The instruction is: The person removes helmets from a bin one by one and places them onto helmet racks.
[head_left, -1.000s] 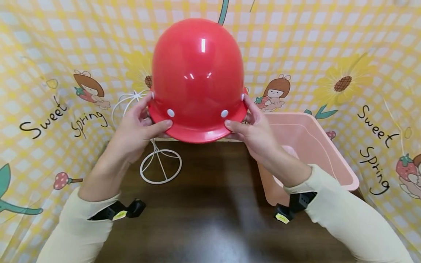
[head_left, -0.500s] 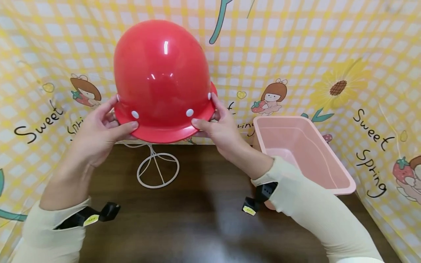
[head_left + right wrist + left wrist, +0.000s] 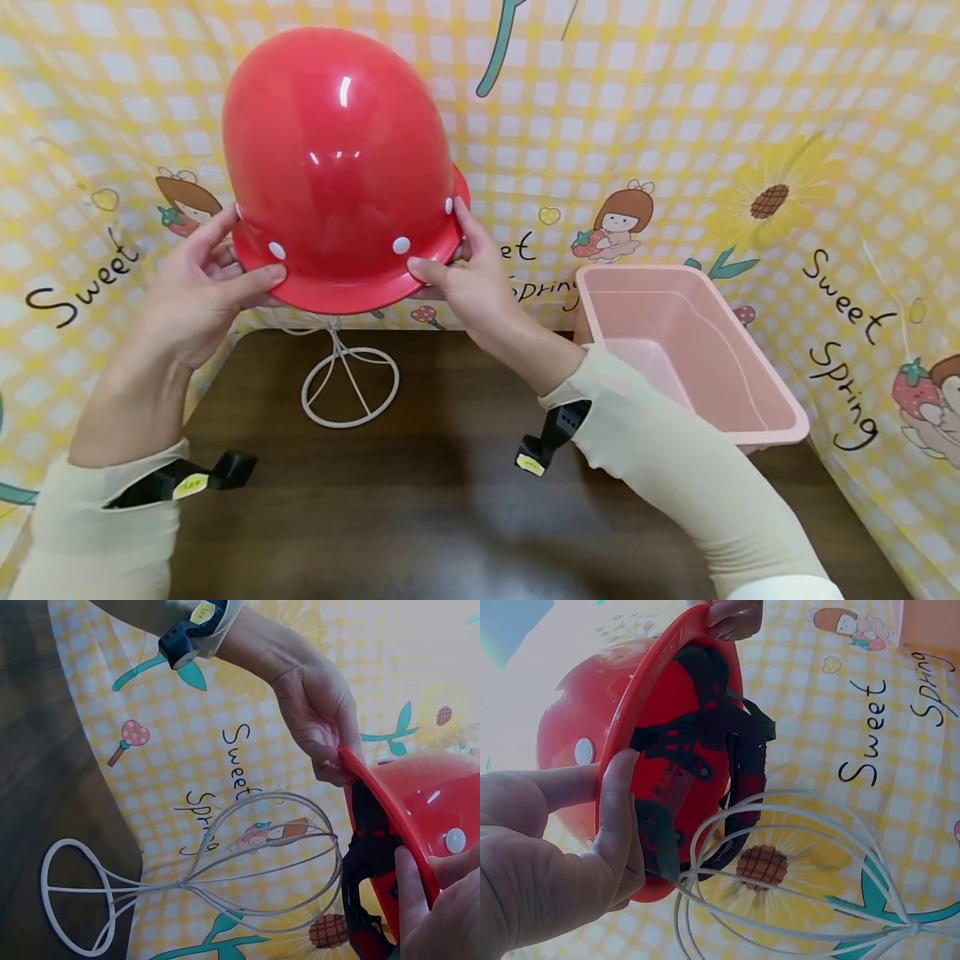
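Observation:
Both hands hold a red hard hat (image 3: 337, 150) up by its brim, dome upward. On the left side my left hand (image 3: 202, 287) pinches the brim, thumb on top and fingers beneath. Gripping the opposite side of the brim is my right hand (image 3: 480, 279). The left wrist view shows the hat's underside with a dark inner harness (image 3: 697, 742). A white wire stand (image 3: 350, 387) is below the hat; its ring base shows in the head view, while the hat hides its upper cage. In the right wrist view the wire cage (image 3: 262, 862) lies close to the hat's opening.
A pink plastic bin (image 3: 697, 358) stands at the right on the dark wooden table (image 3: 420, 500). Yellow checked cloth (image 3: 660, 100) with printed figures and flowers hangs round the back and sides. Black cameras are strapped to both sleeves.
Both hands have carried the hard hat leftward, over the wire stand, and slightly up at the end. The hat has turned a little. The grip looks the same.

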Action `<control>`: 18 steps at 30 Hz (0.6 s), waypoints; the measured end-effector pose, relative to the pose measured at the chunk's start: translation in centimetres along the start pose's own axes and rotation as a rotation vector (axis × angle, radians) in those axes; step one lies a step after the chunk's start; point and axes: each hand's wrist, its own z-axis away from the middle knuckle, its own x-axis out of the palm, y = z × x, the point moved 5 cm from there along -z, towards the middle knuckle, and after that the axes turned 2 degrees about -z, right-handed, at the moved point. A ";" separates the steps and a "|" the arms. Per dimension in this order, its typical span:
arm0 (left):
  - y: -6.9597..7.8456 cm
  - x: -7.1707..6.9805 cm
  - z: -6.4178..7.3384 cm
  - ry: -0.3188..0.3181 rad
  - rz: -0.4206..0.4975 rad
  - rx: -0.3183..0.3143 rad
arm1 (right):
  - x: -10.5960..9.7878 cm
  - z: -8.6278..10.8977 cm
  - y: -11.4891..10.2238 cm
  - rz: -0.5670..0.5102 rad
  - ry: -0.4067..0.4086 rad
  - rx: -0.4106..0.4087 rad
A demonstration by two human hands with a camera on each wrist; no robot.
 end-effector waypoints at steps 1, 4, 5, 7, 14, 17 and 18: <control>0.1 -0.2 -0.1 0.002 0.005 0.001 | 0.2 -0.2 0.1 -0.005 -0.005 0.000; 0.2 -1.0 -0.2 0.019 0.011 0.004 | 0.7 -0.7 0.4 -0.007 -0.011 0.015; 0.2 -1.2 -0.2 0.020 0.017 0.004 | 0.9 -0.9 0.6 -0.002 -0.012 0.026; 0.1 -1.9 0.0 0.037 0.010 0.001 | 1.2 -1.2 1.0 0.017 -0.007 0.054; -0.3 -4.3 1.0 0.059 -0.018 -0.023 | 3.0 -2.0 2.6 0.038 -0.020 0.089; -0.9 -5.1 1.4 0.062 -0.021 -0.027 | 3.3 -2.1 3.6 0.023 -0.031 0.093; -1.1 -5.3 1.5 0.065 -0.022 -0.028 | 3.4 -2.1 3.9 0.017 -0.033 0.097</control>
